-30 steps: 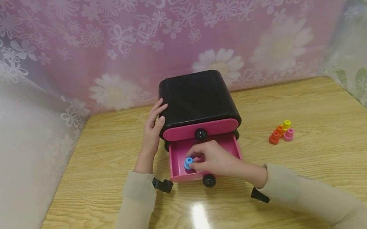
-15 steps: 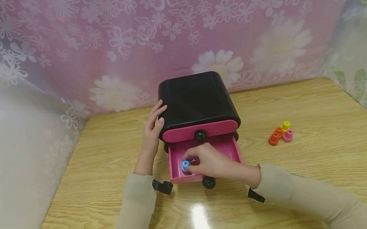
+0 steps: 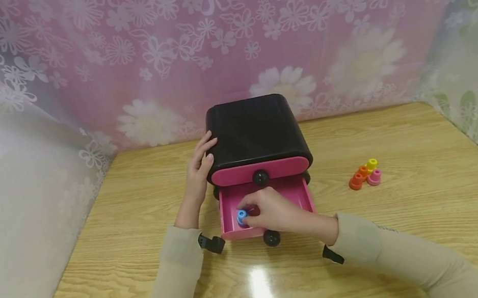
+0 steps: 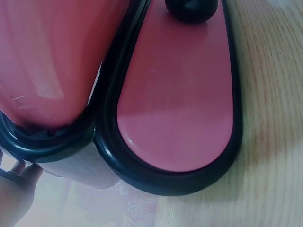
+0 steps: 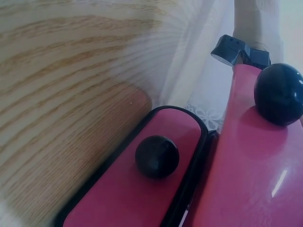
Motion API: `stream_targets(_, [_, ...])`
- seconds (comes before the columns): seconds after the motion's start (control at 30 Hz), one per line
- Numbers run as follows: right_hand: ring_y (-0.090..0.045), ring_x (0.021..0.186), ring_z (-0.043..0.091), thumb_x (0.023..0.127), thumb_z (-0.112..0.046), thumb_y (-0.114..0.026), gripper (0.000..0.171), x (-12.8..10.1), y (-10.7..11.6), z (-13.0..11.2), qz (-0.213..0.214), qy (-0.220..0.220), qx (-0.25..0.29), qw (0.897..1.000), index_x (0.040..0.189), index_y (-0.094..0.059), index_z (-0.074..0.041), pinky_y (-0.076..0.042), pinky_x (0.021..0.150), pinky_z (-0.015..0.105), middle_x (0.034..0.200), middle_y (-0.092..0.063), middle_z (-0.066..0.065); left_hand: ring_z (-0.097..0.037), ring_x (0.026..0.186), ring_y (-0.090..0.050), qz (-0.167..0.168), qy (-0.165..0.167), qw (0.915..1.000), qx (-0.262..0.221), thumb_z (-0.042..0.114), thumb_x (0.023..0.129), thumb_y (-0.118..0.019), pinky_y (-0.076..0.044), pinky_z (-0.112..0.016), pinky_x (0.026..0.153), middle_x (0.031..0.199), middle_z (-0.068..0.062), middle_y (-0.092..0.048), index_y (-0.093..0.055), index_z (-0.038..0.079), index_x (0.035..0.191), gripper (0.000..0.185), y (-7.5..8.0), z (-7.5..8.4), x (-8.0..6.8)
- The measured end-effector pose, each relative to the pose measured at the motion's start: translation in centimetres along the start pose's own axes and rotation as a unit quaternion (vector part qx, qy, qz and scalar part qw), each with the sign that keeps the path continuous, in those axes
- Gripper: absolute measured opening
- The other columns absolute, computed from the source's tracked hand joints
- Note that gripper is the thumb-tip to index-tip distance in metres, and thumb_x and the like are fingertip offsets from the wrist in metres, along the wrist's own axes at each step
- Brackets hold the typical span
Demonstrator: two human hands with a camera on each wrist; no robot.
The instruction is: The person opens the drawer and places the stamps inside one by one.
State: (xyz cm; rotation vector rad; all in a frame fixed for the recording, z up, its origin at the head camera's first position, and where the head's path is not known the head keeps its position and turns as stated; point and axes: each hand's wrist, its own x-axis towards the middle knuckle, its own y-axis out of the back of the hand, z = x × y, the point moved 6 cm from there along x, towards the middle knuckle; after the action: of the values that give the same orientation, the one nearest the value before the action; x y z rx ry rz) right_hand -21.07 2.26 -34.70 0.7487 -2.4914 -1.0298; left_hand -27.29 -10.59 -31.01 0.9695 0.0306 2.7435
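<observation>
My right hand (image 3: 274, 210) reaches into the pulled-out pink drawer (image 3: 298, 192), its thumb and fingers pinching a small blue stacking peg (image 3: 241, 214) with a hole in its top. The peg stands upright near the drawer's front left corner. My left hand (image 3: 199, 168) rests with extended fingers against the left side of the black cabinet (image 3: 254, 128). In the left wrist view, part of this hand (image 4: 16, 194) shows at the cabinet's edge. The right wrist view hides the right hand and the peg behind the open drawer's front (image 5: 251, 165).
Several pegs stand grouped on the wooden table (image 3: 417, 225) to the right, among them a yellow peg (image 3: 372, 165) and a pink peg (image 3: 374, 177). A closed top drawer (image 3: 233, 175) lies above the open one. Below it sits another closed drawer (image 4: 180, 104) with a black knob (image 5: 157, 157).
My right hand has carried the blue peg slightly left and toward the drawer's front corner, and the peg has come upright. During the last half second almost nothing moved. The left hand stays put.
</observation>
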Motion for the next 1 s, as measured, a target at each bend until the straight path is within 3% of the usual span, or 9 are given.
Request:
stream_targets(0.27, [-0.061,0.086,0.015,0.075,-0.013,-0.069,0.029,-0.9,0.6,-0.3,0.020,-0.002,0.014,1.000,0.102,-0.066,-0.003,-0.048,0.074,0.028,0.091,-0.066,0.003,-0.028,0.130,-0.018,-0.002,0.001,1.0000,-0.009,0.012,0.093,-0.041,-0.015,-0.044,0.103,0.138,-0.024,-0.026,-0.041,-0.016,0.121,0.040,0.4,-1.8,-0.1])
stream_targets(0.43, [-0.060,0.084,0.019,0.075,-0.014,-0.068,0.028,-2.2,1.8,-1.0,0.041,0.017,0.010,0.999,0.101,-0.067,-0.003,-0.047,0.072,0.035,0.093,-0.066,0.005,-0.020,0.130,-0.020,0.003,-0.002,0.9998,-0.019,0.029,0.092,-0.046,-0.016,-0.041,0.103,0.139,-0.018,-0.028,-0.043,-0.012,0.122,0.051,0.6,-2.9,-0.2])
stream_targets(0.63, [-0.060,0.088,0.020,0.074,-0.010,-0.068,0.025,-4.1,3.7,-1.2,0.073,0.037,0.002,0.997,0.098,-0.068,-0.003,-0.047,0.076,0.034,0.092,-0.066,0.007,-0.019,0.129,-0.022,0.008,-0.004,0.9999,-0.010,0.045,0.087,-0.048,-0.017,-0.041,0.102,0.139,-0.016,-0.030,-0.044,-0.011,0.122,0.067,0.6,-3.2,-0.2])
stream_targets(0.83, [-0.058,0.090,0.024,0.075,-0.008,-0.068,0.027,-5.8,5.8,0.3,0.090,-0.009,0.028,0.995,0.102,-0.065,-0.002,-0.047,0.078,0.038,0.097,-0.065,0.009,-0.018,0.129,-0.021,0.010,0.000,0.9999,-0.010,0.046,0.087,-0.048,-0.016,-0.042,0.102,0.139,-0.014,-0.030,-0.044,-0.010,0.123,0.066,0.6,-3.2,0.0])
stream_targets(1.0, [-0.058,0.093,0.027,0.075,-0.007,-0.069,0.029,-7.4,8.0,1.6,0.126,-0.037,0.004,0.991,0.102,-0.065,0.000,-0.047,0.078,0.039,0.098,-0.064,0.010,-0.018,0.129,-0.022,0.012,-0.009,0.9997,-0.018,0.035,0.090,-0.047,-0.016,-0.040,0.103,0.139,-0.014,-0.031,-0.044,-0.009,0.123,0.056,0.7,-3.1,0.1])
